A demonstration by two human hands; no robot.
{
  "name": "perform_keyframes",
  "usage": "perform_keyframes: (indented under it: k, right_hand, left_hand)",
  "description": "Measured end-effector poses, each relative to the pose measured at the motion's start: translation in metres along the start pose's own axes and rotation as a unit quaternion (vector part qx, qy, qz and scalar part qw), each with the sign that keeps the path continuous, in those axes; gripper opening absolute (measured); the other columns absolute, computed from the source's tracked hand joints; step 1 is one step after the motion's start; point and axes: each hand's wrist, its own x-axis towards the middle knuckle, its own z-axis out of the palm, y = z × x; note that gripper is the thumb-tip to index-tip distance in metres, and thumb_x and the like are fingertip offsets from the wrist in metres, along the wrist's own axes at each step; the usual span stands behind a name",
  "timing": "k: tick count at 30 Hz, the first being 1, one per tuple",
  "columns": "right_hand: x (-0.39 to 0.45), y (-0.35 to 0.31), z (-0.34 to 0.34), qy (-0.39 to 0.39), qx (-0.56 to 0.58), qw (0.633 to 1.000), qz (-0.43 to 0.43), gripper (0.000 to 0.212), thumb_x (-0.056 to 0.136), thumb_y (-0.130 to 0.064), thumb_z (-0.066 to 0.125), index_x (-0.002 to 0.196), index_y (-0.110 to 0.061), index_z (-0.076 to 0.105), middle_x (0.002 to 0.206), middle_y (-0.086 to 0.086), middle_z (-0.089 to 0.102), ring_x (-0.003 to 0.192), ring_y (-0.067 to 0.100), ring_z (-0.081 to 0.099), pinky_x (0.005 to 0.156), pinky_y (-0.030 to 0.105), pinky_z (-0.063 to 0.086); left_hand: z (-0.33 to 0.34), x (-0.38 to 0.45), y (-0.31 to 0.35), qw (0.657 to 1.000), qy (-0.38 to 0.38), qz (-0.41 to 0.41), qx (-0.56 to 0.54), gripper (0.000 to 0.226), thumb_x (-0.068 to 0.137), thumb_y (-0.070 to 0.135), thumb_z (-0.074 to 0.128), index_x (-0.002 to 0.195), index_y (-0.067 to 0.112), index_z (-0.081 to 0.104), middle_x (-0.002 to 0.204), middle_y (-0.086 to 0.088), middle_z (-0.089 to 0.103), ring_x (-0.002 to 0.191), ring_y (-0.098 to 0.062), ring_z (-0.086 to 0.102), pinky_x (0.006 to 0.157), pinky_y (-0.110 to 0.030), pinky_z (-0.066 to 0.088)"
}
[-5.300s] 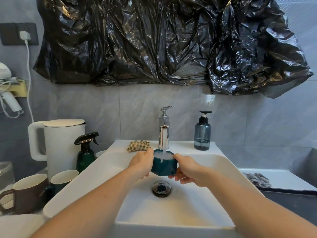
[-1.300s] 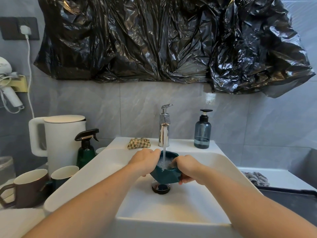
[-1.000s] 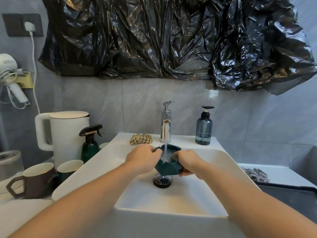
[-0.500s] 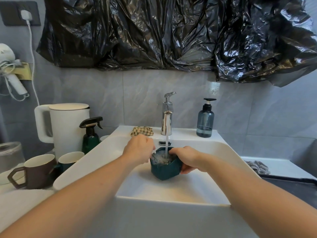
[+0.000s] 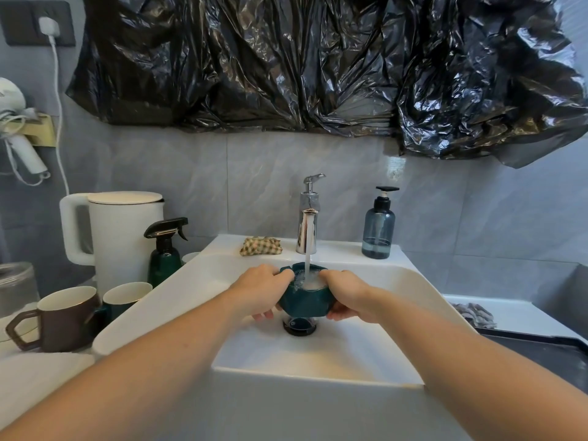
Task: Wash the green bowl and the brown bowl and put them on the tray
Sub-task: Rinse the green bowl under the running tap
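Soft, even light is falling from above, glaring off the black plastic sheet (image 5: 318, 65) and chrome faucet (image 5: 308, 230); wide-angle distortion is bending the edges, forearms blurring slightly.

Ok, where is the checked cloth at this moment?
In the head view the crumpled checked cloth lies on the back ledge of the white sink, just left of the chrome tap and right of the dark green spray bottle.
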Motion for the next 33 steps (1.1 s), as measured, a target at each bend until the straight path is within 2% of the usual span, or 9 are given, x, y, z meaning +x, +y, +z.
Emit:
perform_keyframes:
  k: [3,8,12,16,19,24,27,30,33]
  right_hand:
    - [0.000,-0.001,0.002,-0.003,0.014,1.000,0.002,0.038,0.107,-0.041,0.032,0.117,-0.013,0.057,0.089,0.011,0.073,0.055,0.016,0.066,0.056,0.024,0.056]
    - [0.000,-0.001,0.001,-0.008,0.019,1.000,-0.006,0.044,0.107,-0.042,0.030,0.116,-0.012,0.061,0.081,0.008,0.073,0.052,0.014,0.066,0.056,0.025,0.056]
    - [-0.005,-0.004,0.000,-0.028,-0.031,0.999,-0.007,0.051,0.106,-0.044,0.026,0.113,-0.010,0.064,0.074,0.007,0.074,0.056,0.016,0.064,0.056,0.023,0.054]
    - [-0.005,-0.004,0.000,-0.050,-0.065,0.997,-0.010,0.048,0.107,-0.048,0.030,0.117,-0.015,0.064,0.093,0.006,0.075,0.069,0.015,0.068,0.060,0.023,0.056]
    - [-0.005,-0.003,-0.001,-0.055,-0.059,0.997,-0.017,0.039,0.103,-0.039,0.041,0.114,-0.012,0.067,0.091,0.008,0.077,0.069,0.017,0.070,0.057,0.023,0.056]
    - [-0.003,-0.004,-0.003,-0.017,-0.076,0.997,-0.023,0.036,0.100,-0.025,0.037,0.115,-0.008,0.064,0.098,0.014,0.076,0.063,0.020,0.070,0.056,0.024,0.057]
    - [-0.003,-0.007,-0.004,0.025,-0.049,0.998,-0.038,0.029,0.100,-0.017,0.037,0.108,-0.005,0.063,0.096,0.017,0.073,0.066,0.026,0.071,0.059,0.030,0.061]
    - [-0.003,-0.007,-0.004,0.035,-0.032,0.998,-0.030,0.029,0.100,-0.014,0.037,0.114,-0.005,0.060,0.104,0.019,0.071,0.076,0.031,0.075,0.071,0.037,0.066]
    - [-0.003,-0.004,-0.002,0.001,-0.023,0.999,-0.024,0.029,0.101,-0.012,0.035,0.124,-0.008,0.054,0.111,0.017,0.069,0.084,0.030,0.077,0.073,0.040,0.066]
  left_hand:
    - [0.002,-0.002,0.005,0.997,-0.043,0.001,-0.062,0.032,0.106,0.042,0.040,0.119,0.019,0.057,0.104,-0.007,0.068,0.066,-0.025,0.075,0.062,-0.034,0.062]
    - [0.006,0.002,0.006,0.988,-0.075,0.008,-0.137,0.024,0.103,0.030,0.044,0.123,0.021,0.052,0.104,-0.012,0.071,0.060,-0.026,0.072,0.056,-0.033,0.060]
    - [0.006,0.001,0.008,0.985,-0.042,-0.008,-0.170,0.024,0.099,0.010,0.037,0.108,0.017,0.058,0.088,-0.020,0.072,0.056,-0.030,0.067,0.052,-0.035,0.059]
    - [0.005,0.005,0.002,0.987,-0.038,-0.058,-0.146,0.034,0.101,0.014,0.033,0.111,0.002,0.063,0.080,-0.024,0.072,0.052,-0.033,0.067,0.054,-0.033,0.057]
    - [0.005,0.007,0.001,0.986,-0.041,-0.063,-0.146,0.027,0.101,0.017,0.035,0.099,0.005,0.059,0.078,-0.023,0.068,0.058,-0.037,0.066,0.058,-0.035,0.056]
    - [0.007,0.006,0.003,0.983,-0.044,-0.053,-0.168,0.023,0.103,0.021,0.040,0.099,0.007,0.059,0.075,-0.019,0.066,0.054,-0.035,0.066,0.064,-0.039,0.060]
    - [0.007,0.009,0.005,0.978,-0.032,-0.038,-0.202,0.025,0.104,0.029,0.050,0.107,0.008,0.063,0.077,-0.015,0.069,0.060,-0.035,0.071,0.076,-0.048,0.065]
    - [0.008,0.009,0.005,0.975,-0.043,-0.025,-0.217,0.029,0.102,0.034,0.058,0.118,0.010,0.062,0.093,-0.018,0.074,0.065,-0.034,0.075,0.069,-0.045,0.066]
    - [0.014,0.011,0.002,0.978,-0.033,-0.010,-0.206,0.023,0.103,0.018,0.055,0.126,0.015,0.057,0.116,-0.017,0.071,0.088,-0.035,0.079,0.072,-0.049,0.068]
